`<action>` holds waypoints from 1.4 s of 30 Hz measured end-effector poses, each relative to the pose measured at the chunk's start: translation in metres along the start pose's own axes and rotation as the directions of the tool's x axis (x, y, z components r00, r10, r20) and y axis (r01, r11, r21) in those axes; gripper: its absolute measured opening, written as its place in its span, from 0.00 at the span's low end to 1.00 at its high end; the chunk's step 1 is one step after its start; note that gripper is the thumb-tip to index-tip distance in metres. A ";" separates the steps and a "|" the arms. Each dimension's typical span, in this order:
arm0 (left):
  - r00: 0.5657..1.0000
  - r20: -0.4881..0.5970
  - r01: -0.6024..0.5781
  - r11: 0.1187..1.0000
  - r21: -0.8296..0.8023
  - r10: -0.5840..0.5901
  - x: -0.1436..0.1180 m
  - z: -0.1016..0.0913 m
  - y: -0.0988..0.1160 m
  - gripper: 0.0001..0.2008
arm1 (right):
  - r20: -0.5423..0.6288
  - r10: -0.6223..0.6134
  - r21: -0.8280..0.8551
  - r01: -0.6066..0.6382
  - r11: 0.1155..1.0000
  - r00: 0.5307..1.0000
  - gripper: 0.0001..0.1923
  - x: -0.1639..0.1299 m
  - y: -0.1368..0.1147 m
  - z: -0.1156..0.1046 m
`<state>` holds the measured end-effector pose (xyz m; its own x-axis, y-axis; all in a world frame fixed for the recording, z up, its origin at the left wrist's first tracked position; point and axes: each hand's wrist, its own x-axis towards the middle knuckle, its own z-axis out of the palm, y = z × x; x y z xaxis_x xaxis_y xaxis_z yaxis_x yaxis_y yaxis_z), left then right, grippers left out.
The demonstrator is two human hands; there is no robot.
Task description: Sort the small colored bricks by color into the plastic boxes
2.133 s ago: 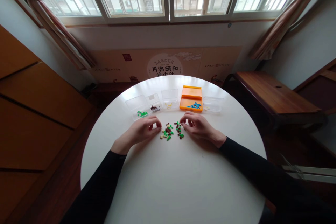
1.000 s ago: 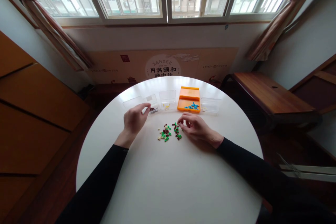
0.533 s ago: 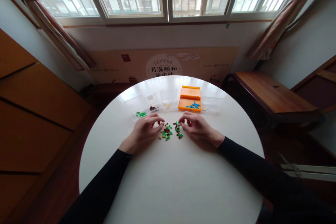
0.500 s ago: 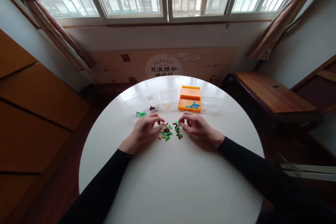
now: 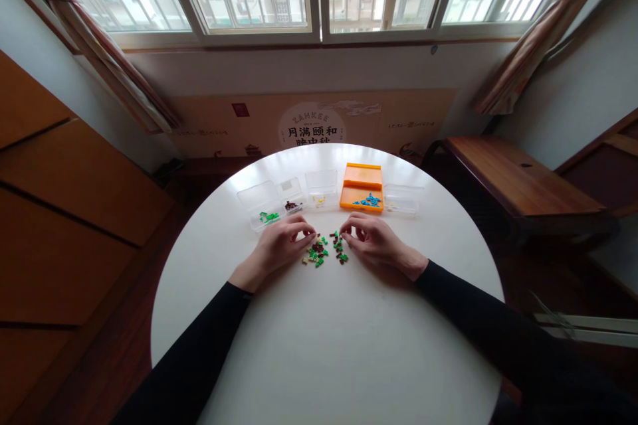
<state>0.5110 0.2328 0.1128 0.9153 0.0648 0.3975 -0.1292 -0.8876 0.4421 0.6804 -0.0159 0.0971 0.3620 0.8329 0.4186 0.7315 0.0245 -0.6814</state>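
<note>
A small pile of tiny green, brown and cream bricks [image 5: 323, 250] lies on the round white table [image 5: 329, 339]. My left hand [image 5: 282, 244] rests at the pile's left edge, fingertips curled onto the pieces. My right hand [image 5: 371, 238] rests at the pile's right edge, thumb and forefinger pinched close by the bricks; too small to tell if a piece is between them. Behind the pile stands a row of small boxes: a clear box with green pieces [image 5: 259, 204], a clear box with brown pieces [image 5: 292, 194], a clear box with yellow pieces [image 5: 321, 187], an orange box with blue pieces [image 5: 362, 186], and another clear box [image 5: 401, 199].
A wooden bench [image 5: 518, 179] stands to the right of the table. Brown cabinets [image 5: 60, 212] line the left wall. A printed cardboard panel [image 5: 314, 123] leans under the windows behind the table.
My left hand went up to the clear boxes a second ago and has come back down to the pile's left edge. My right hand has stayed at the pile.
</note>
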 end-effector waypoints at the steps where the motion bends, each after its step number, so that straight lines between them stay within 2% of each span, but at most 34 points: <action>1: 0.999 -0.037 0.016 1.000 0.025 -0.015 0.000 -0.001 0.001 0.10 | 0.001 -0.002 -0.002 0.002 1.000 1.000 0.06 0.000 0.000 0.000; 3: 0.987 -0.142 0.084 0.992 0.097 -0.070 0.002 -0.005 0.001 0.10 | 0.002 -0.007 -0.005 0.007 1.000 1.000 0.06 0.000 0.000 0.000; 7: 0.923 -0.342 0.265 0.935 0.234 -0.176 0.006 -0.011 -0.006 0.10 | -0.011 -0.011 -0.008 0.011 1.000 1.000 0.05 0.000 -0.001 0.000; 10: 0.891 -0.403 0.341 0.896 0.286 -0.211 0.010 -0.012 -0.015 0.09 | -0.006 -0.010 -0.010 0.010 1.000 1.000 0.05 0.000 -0.001 -0.001; 13: 0.883 -0.420 0.364 0.872 0.329 -0.210 0.013 -0.008 -0.023 0.10 | -0.002 -0.009 -0.020 0.009 1.000 1.000 0.05 0.000 -0.001 -0.001; 21: 0.918 -0.386 0.264 0.867 0.424 -0.091 0.015 -0.006 -0.029 0.10 | -0.010 -0.015 -0.012 0.015 1.000 1.000 0.04 0.000 0.000 0.000; 25: 0.944 -0.330 0.079 0.953 0.292 0.022 0.013 -0.005 -0.018 0.10 | -0.025 -0.020 -0.022 0.019 1.000 0.999 0.04 0.000 -0.001 0.000; 28: 0.971 -0.206 -0.090 0.984 0.154 0.121 0.010 -0.001 -0.009 0.08 | -0.027 -0.023 -0.031 0.022 0.999 0.999 0.04 0.000 -0.001 0.000; 31: 0.979 -0.094 -0.176 0.983 0.057 0.180 0.009 0.004 -0.005 0.07 | -0.028 -0.021 -0.032 0.021 0.999 0.999 0.03 0.001 -0.001 0.000; 36: 0.991 0.030 -0.132 0.990 -0.053 0.134 0.008 0.005 -0.008 0.08 | -0.023 -0.020 -0.032 0.020 0.999 1.000 0.03 0.001 0.001 0.001; 42: 0.992 0.039 -0.114 0.988 -0.108 0.118 0.009 0.005 -0.007 0.08 | -0.023 -0.025 -0.029 0.025 0.999 0.999 0.03 0.000 0.001 0.001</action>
<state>0.5218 0.2373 0.1093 0.9077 -0.0586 0.4154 -0.2726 -0.8350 0.4780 0.6806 -0.0150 0.0960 0.3564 0.8193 0.4492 0.7565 0.0292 -0.6534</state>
